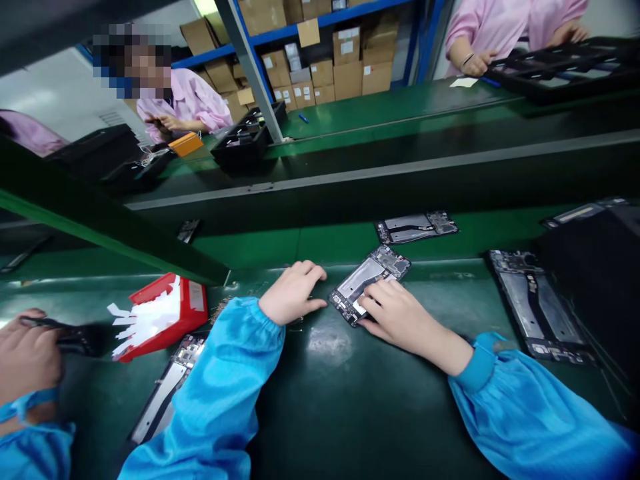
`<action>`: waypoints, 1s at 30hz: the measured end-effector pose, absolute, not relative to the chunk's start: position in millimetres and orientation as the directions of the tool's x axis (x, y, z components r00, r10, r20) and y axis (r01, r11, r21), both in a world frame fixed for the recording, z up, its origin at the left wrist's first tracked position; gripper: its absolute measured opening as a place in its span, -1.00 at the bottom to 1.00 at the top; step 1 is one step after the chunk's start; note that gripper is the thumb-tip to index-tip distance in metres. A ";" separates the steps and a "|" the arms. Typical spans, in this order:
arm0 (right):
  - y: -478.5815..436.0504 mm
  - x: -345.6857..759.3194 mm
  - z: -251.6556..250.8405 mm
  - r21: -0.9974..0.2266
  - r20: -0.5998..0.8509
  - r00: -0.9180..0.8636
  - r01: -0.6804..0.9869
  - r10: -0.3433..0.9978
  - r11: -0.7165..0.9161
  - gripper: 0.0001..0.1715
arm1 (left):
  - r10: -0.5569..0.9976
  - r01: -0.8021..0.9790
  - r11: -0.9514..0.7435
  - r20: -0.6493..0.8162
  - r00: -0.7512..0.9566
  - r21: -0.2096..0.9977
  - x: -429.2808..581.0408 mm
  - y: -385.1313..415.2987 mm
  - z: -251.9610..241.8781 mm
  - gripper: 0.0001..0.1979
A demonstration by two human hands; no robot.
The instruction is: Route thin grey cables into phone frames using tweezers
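My right hand (pixel 397 313) grips an opened phone (pixel 360 280) at its near right edge, fingers over its inside and thumb low at the edge. The phone lies slanted, its circuit board and metal frame bare. To its left, my left hand (pixel 295 293) hovers near the bench, thumb and fingers apart, holding nothing. Another opened phone (pixel 417 228) lies just beyond, on the green strip. One more phone without its cover (pixel 173 380) is partly hidden under my left sleeve. A further opened phone (pixel 537 303) rests at the right.
A red bin (pixel 195 307) of white paper strips (pixel 150 317) stands left of my arm. A co-worker's hand (pixel 30 360) holds a dark object at far left. A green post (pixel 125 227) slants across the left. Co-workers in pink sit opposite, near black trays (pixel 570 70).
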State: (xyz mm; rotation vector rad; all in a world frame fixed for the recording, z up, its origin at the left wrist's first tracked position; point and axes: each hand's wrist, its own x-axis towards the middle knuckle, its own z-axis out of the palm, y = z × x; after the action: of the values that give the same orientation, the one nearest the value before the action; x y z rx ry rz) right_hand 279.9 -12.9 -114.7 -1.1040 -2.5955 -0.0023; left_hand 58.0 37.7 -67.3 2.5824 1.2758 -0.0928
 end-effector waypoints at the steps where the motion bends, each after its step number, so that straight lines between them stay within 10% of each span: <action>1: -12.6 279.6 -115.4 -0.121 0.285 -0.653 0.702 0.702 0.702 -0.84 | 0.789 0.814 -0.566 -0.199 0.581 0.133 56.3 38.9 -67.1 -0.70; 11: -17.8 279.5 -109.4 -0.122 0.175 -0.715 0.666 0.677 0.736 -0.57 | 0.759 0.792 -0.610 -0.268 0.594 0.025 58.9 39.7 -69.1 -0.92; 19: -16.4 282.3 -110.9 -0.172 0.235 -0.537 0.798 0.810 0.578 -0.72 | 0.676 0.657 -0.729 0.048 0.735 0.193 93.6 19.0 -93.4 -0.87; 30: -9.0 291.4 -105.2 -0.827 0.354 -0.270 0.356 0.895 0.435 -0.85 | 0.734 0.631 -0.649 0.133 0.666 0.426 88.8 17.8 -101.6 -0.90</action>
State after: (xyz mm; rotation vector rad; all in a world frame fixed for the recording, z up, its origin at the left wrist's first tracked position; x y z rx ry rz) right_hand 291.4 -9.0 -105.2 -1.0687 -1.8285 0.7891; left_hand 88.8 17.8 -101.6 2.5391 1.0795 0.4204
